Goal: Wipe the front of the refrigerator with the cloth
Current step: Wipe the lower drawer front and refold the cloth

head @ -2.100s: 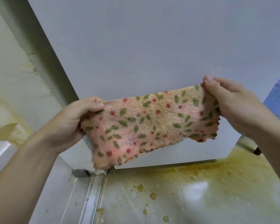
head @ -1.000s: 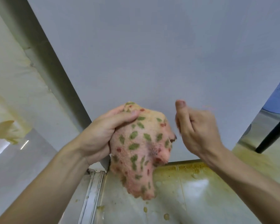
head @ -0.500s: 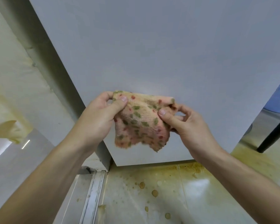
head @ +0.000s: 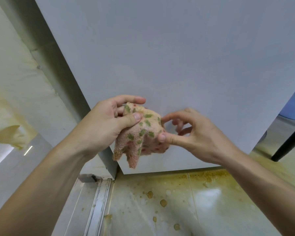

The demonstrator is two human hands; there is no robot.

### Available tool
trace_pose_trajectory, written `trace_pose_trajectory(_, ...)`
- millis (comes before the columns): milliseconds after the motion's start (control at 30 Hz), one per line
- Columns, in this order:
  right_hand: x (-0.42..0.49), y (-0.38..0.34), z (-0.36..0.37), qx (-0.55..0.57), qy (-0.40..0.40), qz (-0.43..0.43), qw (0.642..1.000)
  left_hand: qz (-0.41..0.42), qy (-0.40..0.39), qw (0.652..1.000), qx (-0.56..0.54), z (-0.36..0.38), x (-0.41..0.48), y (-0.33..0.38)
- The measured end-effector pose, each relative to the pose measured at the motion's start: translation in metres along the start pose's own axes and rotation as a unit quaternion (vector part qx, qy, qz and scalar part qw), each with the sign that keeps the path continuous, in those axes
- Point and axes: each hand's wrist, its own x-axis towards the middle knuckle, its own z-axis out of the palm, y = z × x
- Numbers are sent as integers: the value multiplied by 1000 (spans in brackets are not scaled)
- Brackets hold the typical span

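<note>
The refrigerator front (head: 177, 57) is a plain white door that fills the upper middle of the head view, ending just above the floor. In front of its lower part I hold a pink cloth (head: 143, 133) with green leaf and red dot print, bunched into a wad with corners hanging down. My left hand (head: 107, 125) grips the wad from the left, thumb pressed on top. My right hand (head: 192, 133) touches the cloth's right side with thumb and forefinger; its other fingers are spread and blurred.
The tiled floor (head: 186, 206) below the door carries yellow-brown stains and drops. A metal sliding-door track (head: 97, 206) runs along the floor at the left. A pale wall with a yellowish cloth (head: 8, 132) lies left. A dark leg (head: 288, 143) stands at right.
The cloth was stretched flat between both hands, then gathered. Since half a second ago it is bunched tighter in my left hand, and my right hand's grip has loosened to fingertips.
</note>
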Motion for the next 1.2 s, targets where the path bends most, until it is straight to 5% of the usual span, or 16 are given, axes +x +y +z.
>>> trace_pose_trajectory(133, 2, -5, 13, 72, -59, -37, 995, 6, -19, 1000, 0, 1, -2, 1)
trace_pose_trajectory(367, 7, -9, 6, 153, -72, 39, 985, 13, -1, 1000, 26, 0, -2, 3)
trace_pose_trajectory(667, 10, -8, -28, 187, -23, 28, 982, 57, 151, 976, 144, 2, 3, -6)
trace_pose_trajectory(767, 6, -5, -22, 75, 135, -14, 988, 127, 224, 945, 202, 11, 9, -13)
trace_pose_trajectory(833, 5, -6, -14, -37, 292, -75, 953, 176, 251, 928, 212, 20, 14, -16)
trace_pose_trajectory(900, 8, -6, 0, -25, 370, -118, 921, 217, 277, 916, 195, 30, 21, -20)
trace_pose_trajectory(1033, 24, 8, 48, 24, 370, -207, 905, 249, 324, 899, 156, 47, 32, -25)
trace_pose_trajectory(1200, 52, 47, 87, -290, 426, -256, 818, 282, 339, 885, 149, 39, 35, -31)
